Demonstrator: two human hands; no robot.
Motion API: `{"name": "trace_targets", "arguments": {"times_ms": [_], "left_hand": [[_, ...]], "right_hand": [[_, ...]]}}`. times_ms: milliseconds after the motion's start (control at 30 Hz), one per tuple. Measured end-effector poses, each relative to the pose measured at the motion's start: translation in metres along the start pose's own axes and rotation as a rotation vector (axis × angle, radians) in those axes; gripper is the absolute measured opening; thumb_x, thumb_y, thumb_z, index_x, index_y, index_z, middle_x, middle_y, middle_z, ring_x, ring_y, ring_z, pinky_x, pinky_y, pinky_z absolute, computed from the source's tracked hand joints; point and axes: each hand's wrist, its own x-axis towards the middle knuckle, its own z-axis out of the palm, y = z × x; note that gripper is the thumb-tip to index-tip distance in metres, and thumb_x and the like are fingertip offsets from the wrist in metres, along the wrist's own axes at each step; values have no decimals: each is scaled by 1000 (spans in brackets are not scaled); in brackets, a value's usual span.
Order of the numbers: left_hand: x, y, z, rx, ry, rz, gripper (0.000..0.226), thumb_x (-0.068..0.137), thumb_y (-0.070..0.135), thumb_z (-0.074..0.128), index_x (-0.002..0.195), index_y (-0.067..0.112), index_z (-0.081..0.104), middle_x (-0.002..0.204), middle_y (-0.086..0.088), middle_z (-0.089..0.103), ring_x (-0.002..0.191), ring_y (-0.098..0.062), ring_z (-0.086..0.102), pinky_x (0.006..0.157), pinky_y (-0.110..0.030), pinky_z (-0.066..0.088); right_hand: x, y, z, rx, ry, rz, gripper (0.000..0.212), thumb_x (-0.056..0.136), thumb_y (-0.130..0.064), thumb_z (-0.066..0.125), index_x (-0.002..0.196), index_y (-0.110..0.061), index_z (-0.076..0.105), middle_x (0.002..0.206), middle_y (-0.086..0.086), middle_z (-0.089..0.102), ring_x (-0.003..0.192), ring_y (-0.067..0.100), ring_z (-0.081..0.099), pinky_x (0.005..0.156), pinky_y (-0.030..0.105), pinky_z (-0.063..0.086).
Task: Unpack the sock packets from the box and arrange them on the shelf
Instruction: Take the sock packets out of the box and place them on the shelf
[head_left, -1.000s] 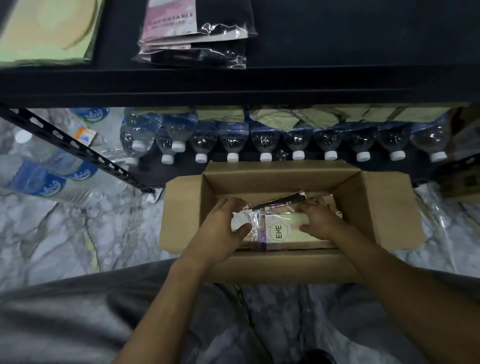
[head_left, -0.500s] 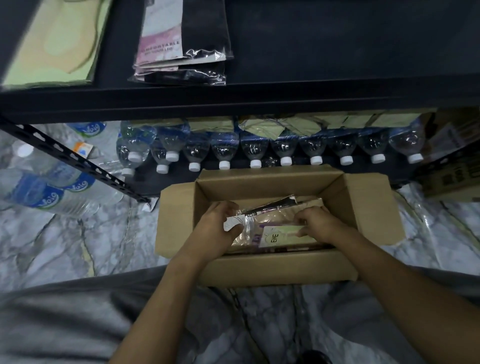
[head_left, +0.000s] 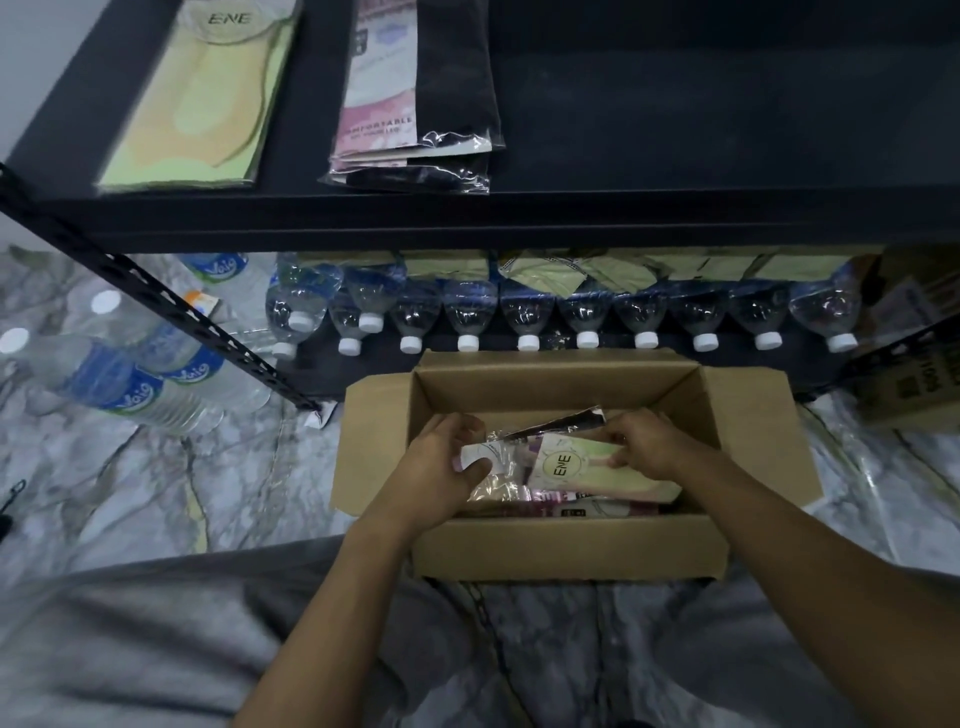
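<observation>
An open cardboard box (head_left: 571, 551) stands on the marble floor in front of me. Both my hands are inside it. My left hand (head_left: 441, 467) grips the left end of a clear-wrapped sock packet (head_left: 493, 457). My right hand (head_left: 649, 447) pinches the right end of a pale green packet (head_left: 566, 462) marked ENE. More packets lie beneath them in the box. On the dark shelf (head_left: 675, 130) above lie a yellow-green packet (head_left: 197, 104) at the left and a stack of pink and black packets (head_left: 415, 104) beside it.
A row of water bottles (head_left: 527, 317) lies on the lower shelf right behind the box. Larger bottles (head_left: 130, 374) lie on the floor at the left, past the slanted shelf brace (head_left: 171, 317). Another carton (head_left: 914, 384) sits at the right. My grey-clad knees fill the foreground.
The packets have risen a little in the box, with both hands still holding them. My view has tilted up, so more of the shelf top shows.
</observation>
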Motion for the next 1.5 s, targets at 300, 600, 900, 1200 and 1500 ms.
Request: {"name": "trace_targets", "arguments": {"times_ms": [300,600,900,1200,1500], "left_hand": [[3,-3,1,2,7,-6,38,84,17,73,119,15,59,109,8,50,97,-7,56,78,1,37],[6,-7,1,25,15,-22,38,85,15,71,120,12,59,109,8,49,94,-6,52,76,5,33],[7,-6,4,16,-19,-40,37,85,18,71,120,14,59,113,6,51,99,-9,57,88,-17,42],[5,-8,4,38,-39,-76,38,87,21,69,123,18,58,114,5,53,95,-12,57,84,-20,41],[6,-10,5,44,-38,-65,37,87,20,69,123,18,58,109,6,49,91,-7,53,80,-14,42]], "right_hand": [[15,1,2,-35,-12,4,37,78,-27,73,114,-29,64,121,2,62,116,28,49,99,42,43],[29,1,17,-109,-38,-45,51,84,-22,67,133,-24,51,139,4,49,127,25,45,103,32,32],[24,6,25,-69,-100,-4,52,85,-25,66,133,-29,49,142,4,47,129,31,42,107,39,35],[21,4,28,-45,-102,11,52,88,-26,60,137,-34,43,147,4,42,134,35,34,110,42,26],[28,0,24,-58,-100,-69,60,80,-31,68,135,-23,45,142,7,45,130,26,41,108,38,32]]}}
